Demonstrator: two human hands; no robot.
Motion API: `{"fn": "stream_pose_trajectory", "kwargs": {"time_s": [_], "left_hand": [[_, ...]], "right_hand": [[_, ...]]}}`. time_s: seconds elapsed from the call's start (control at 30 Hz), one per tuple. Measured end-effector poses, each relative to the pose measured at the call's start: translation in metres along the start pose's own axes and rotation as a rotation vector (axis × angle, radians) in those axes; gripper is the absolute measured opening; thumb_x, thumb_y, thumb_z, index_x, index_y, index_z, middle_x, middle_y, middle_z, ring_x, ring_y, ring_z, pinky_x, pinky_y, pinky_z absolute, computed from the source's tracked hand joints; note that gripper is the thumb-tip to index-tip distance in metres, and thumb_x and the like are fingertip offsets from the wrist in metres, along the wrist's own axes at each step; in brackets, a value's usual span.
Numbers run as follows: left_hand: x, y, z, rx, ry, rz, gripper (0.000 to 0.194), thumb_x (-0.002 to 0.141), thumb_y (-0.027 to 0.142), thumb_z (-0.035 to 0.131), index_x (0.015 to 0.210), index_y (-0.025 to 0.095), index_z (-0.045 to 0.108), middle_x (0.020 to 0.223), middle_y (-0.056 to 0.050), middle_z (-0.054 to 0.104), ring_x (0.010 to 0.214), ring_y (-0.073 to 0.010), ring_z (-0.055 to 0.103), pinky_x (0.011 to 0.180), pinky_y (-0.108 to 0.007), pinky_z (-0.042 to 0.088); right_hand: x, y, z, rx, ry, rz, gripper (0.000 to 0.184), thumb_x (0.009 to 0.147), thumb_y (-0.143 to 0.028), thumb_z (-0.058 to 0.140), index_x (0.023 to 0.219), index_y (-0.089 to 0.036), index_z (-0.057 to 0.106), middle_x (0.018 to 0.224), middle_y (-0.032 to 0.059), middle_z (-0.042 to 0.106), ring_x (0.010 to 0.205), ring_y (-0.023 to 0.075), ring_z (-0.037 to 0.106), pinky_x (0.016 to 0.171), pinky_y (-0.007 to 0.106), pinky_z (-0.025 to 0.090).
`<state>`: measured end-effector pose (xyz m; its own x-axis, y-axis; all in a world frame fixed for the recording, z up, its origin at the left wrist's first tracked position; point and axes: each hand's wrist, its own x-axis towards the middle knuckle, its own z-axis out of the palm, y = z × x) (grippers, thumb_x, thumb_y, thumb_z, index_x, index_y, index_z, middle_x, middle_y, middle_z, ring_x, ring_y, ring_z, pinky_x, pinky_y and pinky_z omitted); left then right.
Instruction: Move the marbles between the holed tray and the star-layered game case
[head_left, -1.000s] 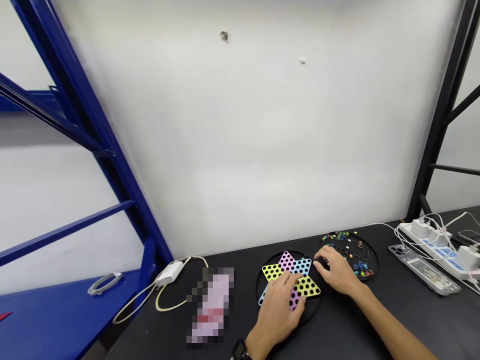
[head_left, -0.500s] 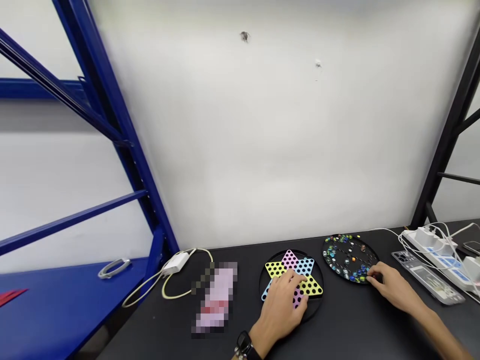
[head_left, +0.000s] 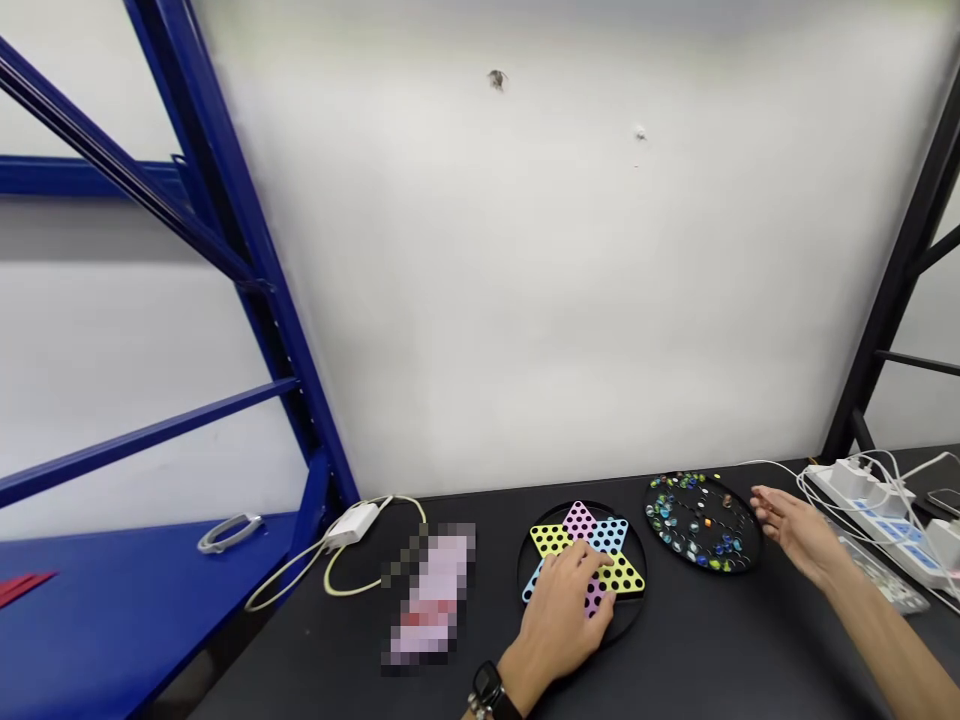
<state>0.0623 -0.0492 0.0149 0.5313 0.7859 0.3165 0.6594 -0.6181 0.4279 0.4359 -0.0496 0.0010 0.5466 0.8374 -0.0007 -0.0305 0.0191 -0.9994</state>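
A star-shaped Chinese checkers board [head_left: 581,540] with yellow, pink and blue perforated points lies on a round black base. My left hand [head_left: 559,615], with a black watch [head_left: 487,690] on its wrist, rests over the board's lower half and hides part of it. Its fingers are curled, and I cannot tell whether they hold a marble. To the right lies a round black tray [head_left: 739,518] holding several glass marbles [head_left: 664,512]. My right hand [head_left: 799,530] hovers open just beyond the tray's right rim, holding nothing.
The black table [head_left: 675,660] carries a white charger [head_left: 352,523] with a cream cable, a pixelated blurred object [head_left: 431,595], and a white power strip [head_left: 874,505] tangled with cables. A blue metal shelf frame [head_left: 225,300] stands at left, before a white wall.
My right hand has moved right, from over the tray's near side to beyond its right rim, with its fingers opened. My left hand stays on the board.
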Motion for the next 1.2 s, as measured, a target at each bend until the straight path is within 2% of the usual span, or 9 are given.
{"fn": "stream_pose_trajectory", "kwargs": {"time_s": [0.1, 0.23, 0.37, 0.57, 0.67, 0.83, 0.9, 1.03, 1.2], "left_hand": [[0.0, 0.0, -0.001, 0.0, -0.005, -0.006, 0.024, 0.085, 0.022, 0.058, 0.108, 0.026, 0.062, 0.108, -0.003, 0.064, 0.1, -0.0231, 0.061, 0.09, -0.037, 0.045], [-0.001, 0.0, -0.002, -0.003, -0.023, -0.025, 0.024, 0.085, 0.021, 0.058, 0.108, 0.026, 0.061, 0.109, -0.003, 0.064, 0.1, -0.0234, 0.06, 0.09, -0.038, 0.045], [-0.002, -0.002, 0.0, -0.014, -0.015, -0.031, 0.022, 0.083, 0.022, 0.06, 0.105, 0.027, 0.061, 0.107, -0.002, 0.064, 0.1, -0.023, 0.06, 0.092, -0.038, 0.044], [-0.003, -0.002, 0.001, -0.029, -0.032, -0.042, 0.021, 0.083, 0.022, 0.06, 0.103, 0.027, 0.061, 0.106, -0.002, 0.063, 0.1, -0.0225, 0.059, 0.092, -0.037, 0.043], [-0.002, -0.002, 0.0, -0.025, -0.036, -0.043, 0.02, 0.084, 0.024, 0.06, 0.104, 0.027, 0.062, 0.103, -0.002, 0.063, 0.097, -0.0219, 0.058, 0.09, -0.036, 0.043], [-0.002, -0.003, 0.001, -0.043, -0.038, -0.04, 0.02, 0.084, 0.022, 0.06, 0.103, 0.026, 0.062, 0.104, -0.001, 0.062, 0.098, -0.0214, 0.058, 0.091, -0.036, 0.041], [-0.002, -0.004, 0.002, -0.048, -0.037, -0.039, 0.018, 0.086, 0.021, 0.059, 0.103, 0.026, 0.062, 0.105, -0.001, 0.063, 0.098, -0.0211, 0.057, 0.091, -0.036, 0.041], [-0.002, -0.005, 0.003, -0.055, -0.021, -0.025, 0.016, 0.087, 0.021, 0.058, 0.102, 0.026, 0.061, 0.104, -0.001, 0.063, 0.098, -0.0206, 0.057, 0.09, -0.035, 0.039], [-0.002, -0.014, 0.008, -0.031, 0.003, 0.026, 0.019, 0.091, 0.013, 0.05, 0.1, 0.026, 0.061, 0.101, 0.001, 0.063, 0.092, -0.0169, 0.057, 0.084, -0.03, 0.038]], "right_hand": [[0.024, -0.004, 0.002, 0.07, -0.018, 0.083, 0.023, 0.068, -0.04, 0.064, 0.082, -0.022, 0.061, 0.08, 0.0063, 0.067, 0.062, 0.0154, 0.061, 0.049, 0.025, 0.046], [0.051, 0.011, 0.009, -0.397, 0.037, -0.005, 0.022, 0.073, -0.043, 0.055, 0.078, -0.022, 0.059, 0.068, 0.0038, 0.062, 0.057, 0.0178, 0.057, 0.047, 0.028, 0.041], [0.06, 0.03, 0.024, -0.732, 0.058, -0.054, 0.019, 0.075, -0.04, 0.06, 0.07, -0.021, 0.059, 0.071, 0.0085, 0.065, 0.075, 0.0289, 0.065, 0.066, 0.038, 0.048], [0.048, 0.047, 0.045, -1.479, -0.057, -0.295, 0.031, 0.096, -0.029, 0.032, 0.104, -0.014, 0.058, 0.097, 0.0177, 0.065, 0.075, 0.0309, 0.07, 0.067, 0.041, 0.048], [0.05, 0.047, 0.045, -1.41, -0.045, -0.274, 0.024, 0.094, -0.023, 0.036, 0.098, -0.015, 0.058, 0.093, 0.0146, 0.064, 0.069, 0.0249, 0.068, 0.065, 0.036, 0.047], [0.067, 0.032, 0.038, -0.491, 0.027, -0.03, 0.015, 0.086, -0.026, 0.047, 0.072, -0.021, 0.048, 0.063, -0.0009, 0.047, 0.051, 0.0134, 0.049, 0.048, 0.024, 0.036], [0.073, 0.024, 0.038, -0.343, 0.009, -0.013, 0.014, 0.087, -0.029, 0.042, 0.075, -0.022, 0.047, 0.061, -0.0034, 0.043, 0.047, 0.0119, 0.043, 0.043, 0.022, 0.033], [0.083, 0.016, 0.047, -0.32, -0.03, -0.04, 0.022, 0.088, -0.042, 0.038, 0.079, -0.023, 0.045, 0.064, -0.0043, 0.045, 0.045, 0.0098, 0.04, 0.04, 0.02, 0.033], [0.095, 0.023, 0.075, -0.658, -0.052, -0.075, 0.023, 0.086, -0.04, 0.046, 0.074, -0.021, 0.053, 0.063, 0.0015, 0.055, 0.058, 0.0179, 0.057, 0.053, 0.027, 0.043]]}}
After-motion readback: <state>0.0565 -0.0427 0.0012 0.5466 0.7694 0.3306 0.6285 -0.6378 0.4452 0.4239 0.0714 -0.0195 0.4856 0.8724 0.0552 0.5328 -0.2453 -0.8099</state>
